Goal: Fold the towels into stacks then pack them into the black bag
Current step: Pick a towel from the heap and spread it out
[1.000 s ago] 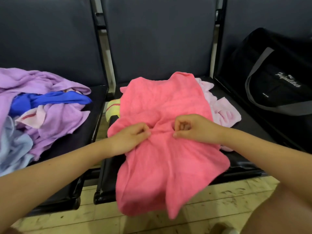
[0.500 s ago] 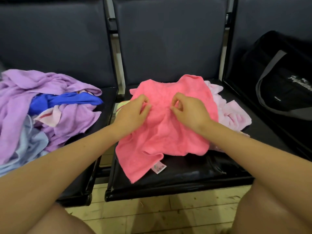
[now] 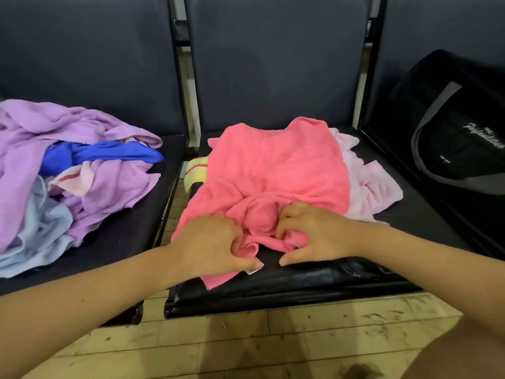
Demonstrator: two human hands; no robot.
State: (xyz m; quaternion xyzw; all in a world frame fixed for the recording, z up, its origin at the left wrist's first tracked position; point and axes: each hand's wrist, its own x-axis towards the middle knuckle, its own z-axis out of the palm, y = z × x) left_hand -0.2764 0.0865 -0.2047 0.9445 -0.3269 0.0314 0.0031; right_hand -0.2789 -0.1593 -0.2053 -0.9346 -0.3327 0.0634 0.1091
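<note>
Facing three dark padded seats in a row, over a pale tiled floor. On the left seat, a loose heap: purple towel largest, light blue towel below it at the near side, blue cloth tucked into the middle, a pale pink piece with a red stripe just under the blue. On the right seat, black bag, grey strap looped across its front, white script lettering on the side, well apart from the heap. On the middle seat, pink towel spread and crumpled, its near edge bunched toward the seat front, a small white tag at the near corner. Beneath it on the right, light pink towel sticking out; on the left, a yellow cloth with a red line peeking out at the seat edge. Left hand on the near left part of the pink towel, fingers curled into a fold of it, thumb pressed down beside the tag. Right hand just beside, fingers bent and digging into the bunched fabric, thumb stretched out on the bare seat. Both hands close together, not touching.
</note>
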